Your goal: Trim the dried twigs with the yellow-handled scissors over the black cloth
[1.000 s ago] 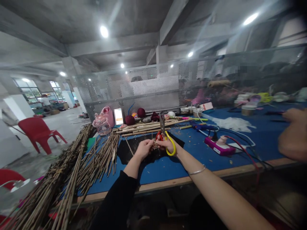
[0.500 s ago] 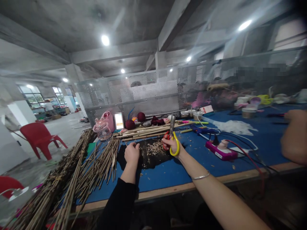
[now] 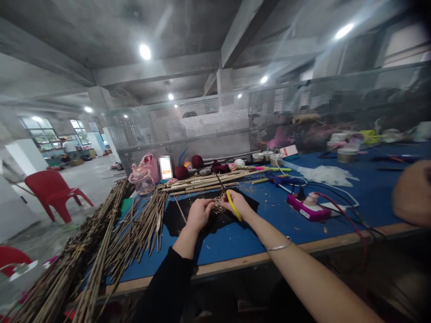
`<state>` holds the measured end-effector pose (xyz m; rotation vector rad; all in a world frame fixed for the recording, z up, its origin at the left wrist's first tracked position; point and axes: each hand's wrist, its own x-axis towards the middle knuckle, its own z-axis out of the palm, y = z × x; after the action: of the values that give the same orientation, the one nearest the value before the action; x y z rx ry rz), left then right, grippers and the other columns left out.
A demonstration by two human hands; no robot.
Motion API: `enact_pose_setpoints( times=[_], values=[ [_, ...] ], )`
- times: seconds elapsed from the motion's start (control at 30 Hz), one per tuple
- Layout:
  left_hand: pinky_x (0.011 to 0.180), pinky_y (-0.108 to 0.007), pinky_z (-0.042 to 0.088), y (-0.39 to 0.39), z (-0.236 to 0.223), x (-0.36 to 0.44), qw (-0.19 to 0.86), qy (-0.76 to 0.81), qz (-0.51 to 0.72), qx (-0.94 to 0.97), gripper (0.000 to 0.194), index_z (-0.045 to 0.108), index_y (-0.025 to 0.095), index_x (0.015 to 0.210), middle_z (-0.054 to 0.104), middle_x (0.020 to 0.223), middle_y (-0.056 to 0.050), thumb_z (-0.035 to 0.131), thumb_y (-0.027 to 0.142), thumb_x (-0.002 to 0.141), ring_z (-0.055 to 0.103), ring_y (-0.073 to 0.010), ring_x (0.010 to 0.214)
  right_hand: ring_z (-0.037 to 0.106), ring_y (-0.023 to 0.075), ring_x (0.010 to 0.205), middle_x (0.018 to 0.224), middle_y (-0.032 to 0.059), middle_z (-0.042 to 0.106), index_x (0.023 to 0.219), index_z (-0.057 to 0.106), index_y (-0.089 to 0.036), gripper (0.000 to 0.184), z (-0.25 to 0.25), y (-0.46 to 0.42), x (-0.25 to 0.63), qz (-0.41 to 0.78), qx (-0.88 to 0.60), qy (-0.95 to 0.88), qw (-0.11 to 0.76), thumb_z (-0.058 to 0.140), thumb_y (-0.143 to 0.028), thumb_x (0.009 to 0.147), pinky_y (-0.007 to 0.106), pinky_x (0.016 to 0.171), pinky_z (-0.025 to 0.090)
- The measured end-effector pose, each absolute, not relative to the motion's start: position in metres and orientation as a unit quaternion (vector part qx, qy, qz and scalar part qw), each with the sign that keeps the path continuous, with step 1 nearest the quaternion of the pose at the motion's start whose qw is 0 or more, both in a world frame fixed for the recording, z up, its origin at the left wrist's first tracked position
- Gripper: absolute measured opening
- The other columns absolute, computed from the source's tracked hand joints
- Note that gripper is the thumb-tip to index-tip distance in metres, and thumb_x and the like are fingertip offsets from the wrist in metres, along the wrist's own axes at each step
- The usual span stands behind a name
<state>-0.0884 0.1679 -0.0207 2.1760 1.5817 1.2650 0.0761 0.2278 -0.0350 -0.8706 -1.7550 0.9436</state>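
Scissors (image 3: 233,206) with a yellow handle loop show in the head view over the black cloth (image 3: 173,220), their narrow blades pointing up and away past its far edge. The right hand (image 3: 238,204) is closed around them above the right half of the cloth, and the loop passes round the outside of the hand. Above the middle of the cloth, the left hand (image 3: 198,214) is nearly closed, thumb and fingertips drawn together; whether a piece is pinched there I cannot tell. Pale small pieces (image 3: 217,206) show on the cloth between the two hands. One thin stick (image 3: 180,208) crosses the cloth's left part, a spread of sticks (image 3: 146,226) lies to its left, and long canes (image 3: 202,181) lie beyond it. For good control here, I would judge, the fingertips should meet over the cloth, so loose bits land on it, with the left fingers clear of the blade line and the scissors gripped firmly but lightly, tips turned away from both wrists.
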Motion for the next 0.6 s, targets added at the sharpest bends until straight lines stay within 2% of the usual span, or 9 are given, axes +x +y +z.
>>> enact_pose_setpoints(
  times=[0.2,0.33,0.4,0.47,0.53,0.6],
  values=[
    [0.073,-0.027,0.042,0.165,-0.025,-0.082,0.175,0.526,0.387,0.736,0.022,0.07,0.022,0.086,0.069,0.082,-0.006,0.053,0.031,0.074,0.06,-0.0194,0.075,0.05,0.0115,0.056,0.062,-0.0036,0.055,0.071,0.047,-0.02,0.026,-0.035,0.229,0.074,0.33,-0.395,-0.727,0.455,0.063,-0.036,0.059,0.024,0.056,0.041],
    [0.076,-0.029,0.041,0.168,-0.025,-0.088,0.117,0.608,0.42,0.663,0.019,0.07,0.021,0.081,0.067,0.084,-0.009,0.056,0.03,0.072,0.059,-0.0205,0.079,0.056,0.019,0.074,0.078,0.0039,0.062,0.083,0.053,-0.02,0.025,-0.009,0.231,0.078,0.131,-0.545,-0.733,0.386,0.061,-0.036,0.065,0.028,0.065,0.04],
    [0.078,-0.03,0.04,0.17,-0.024,-0.091,0.092,0.636,0.443,0.625,0.017,0.071,0.021,0.079,0.066,0.086,-0.009,0.058,0.03,0.071,0.058,-0.0209,0.082,0.055,0.0231,0.087,0.09,0.0097,0.062,0.09,0.054,-0.019,0.025,0.006,0.236,0.08,0.013,-0.569,-0.752,0.332,0.06,-0.028,0.067,0.029,0.071,0.039],
    [0.079,-0.03,0.039,0.171,-0.023,-0.093,0.098,0.65,0.468,0.59,0.016,0.071,0.021,0.077,0.066,0.086,-0.008,0.06,0.03,0.069,0.058,-0.0209,0.082,0.053,0.0248,0.095,0.098,0.014,0.06,0.093,0.055,-0.016,0.025,0.017,0.242,0.081,-0.049,-0.559,-0.775,0.289,0.057,-0.019,0.068,0.029,0.074,0.037],
    [0.079,-0.031,0.039,0.171,-0.022,-0.093,0.126,0.658,0.481,0.565,0.016,0.071,0.021,0.078,0.067,0.084,-0.008,0.061,0.03,0.068,0.058,-0.0207,0.081,0.055,0.0244,0.093,0.097,0.0137,0.061,0.092,0.057,-0.016,0.024,0.02,0.248,0.079,-0.056,-0.558,-0.783,0.267,0.056,-0.017,0.068,0.029,0.072,0.037],
    [0.078,-0.031,0.04,0.17,-0.022,-0.093,0.149,0.659,0.482,0.558,0.017,0.07,0.021,0.079,0.068,0.083,-0.008,0.061,0.03,0.068,0.059,-0.021,0.079,0.058,0.0232,0.084,0.09,0.0109,0.064,0.087,0.058,-0.018,0.019,0.016,0.252,0.076,-0.026,-0.578,-0.775,0.254,0.056,-0.024,0.069,0.028,0.065,0.037]
  ],
)
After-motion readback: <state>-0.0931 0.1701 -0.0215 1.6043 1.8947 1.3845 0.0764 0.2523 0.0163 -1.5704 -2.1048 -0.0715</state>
